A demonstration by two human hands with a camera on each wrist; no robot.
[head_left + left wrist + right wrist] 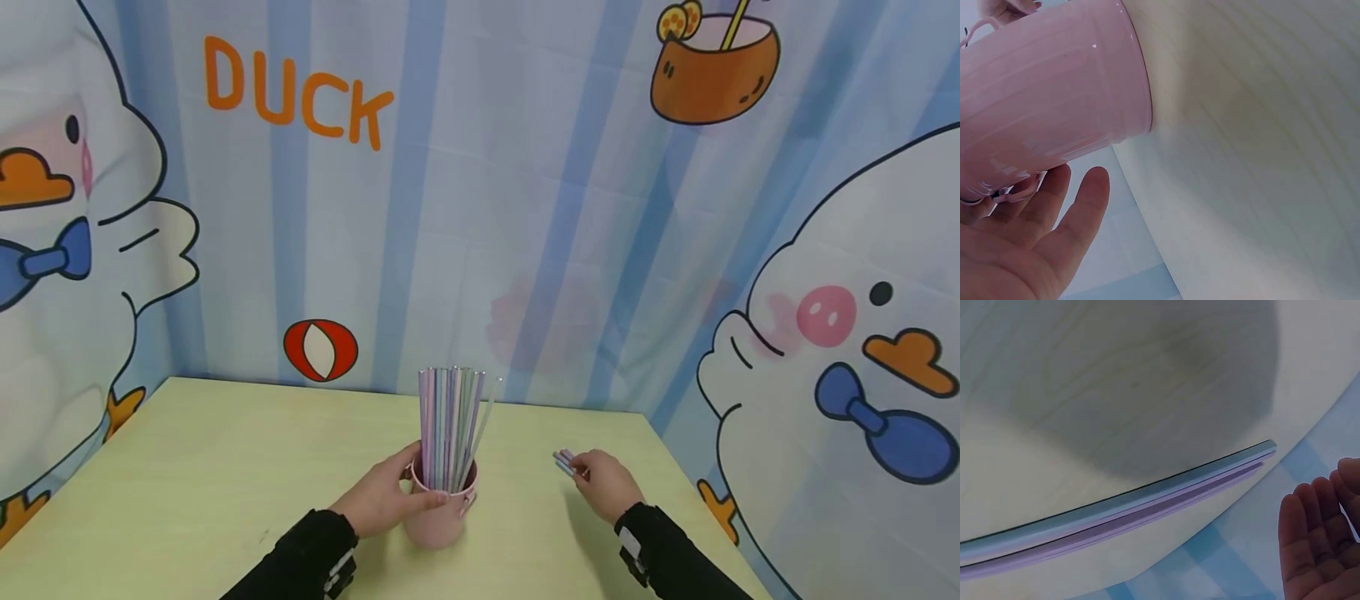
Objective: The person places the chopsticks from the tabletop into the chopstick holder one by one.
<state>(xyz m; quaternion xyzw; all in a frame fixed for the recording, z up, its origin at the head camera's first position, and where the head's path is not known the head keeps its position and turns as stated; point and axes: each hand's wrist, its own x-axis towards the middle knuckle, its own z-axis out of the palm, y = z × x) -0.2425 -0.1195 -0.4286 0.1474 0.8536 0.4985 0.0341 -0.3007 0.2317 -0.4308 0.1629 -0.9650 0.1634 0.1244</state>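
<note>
A pink bucket [435,525] stands on the table, with a tall bundle of pastel straws [448,433] upright inside. My left hand [390,496] grips the bucket near its rim, thumb across the front. In the left wrist view, the fingers [1044,206] are at the bucket's side by a small handle [1019,190]. My right hand [609,485] is over a few loose straws [564,461] on the table. The right wrist view shows blue and purple straws [1166,494] side by side, with the right fingers [1310,531] extended near their ends and nothing between them.
The pale wooden table [247,467] meets a striped blue curtain [480,208] with printed ducks along its back and sides. The table's back edge is a short way beyond the bucket and the loose straws. A shadow falls below the right hand.
</note>
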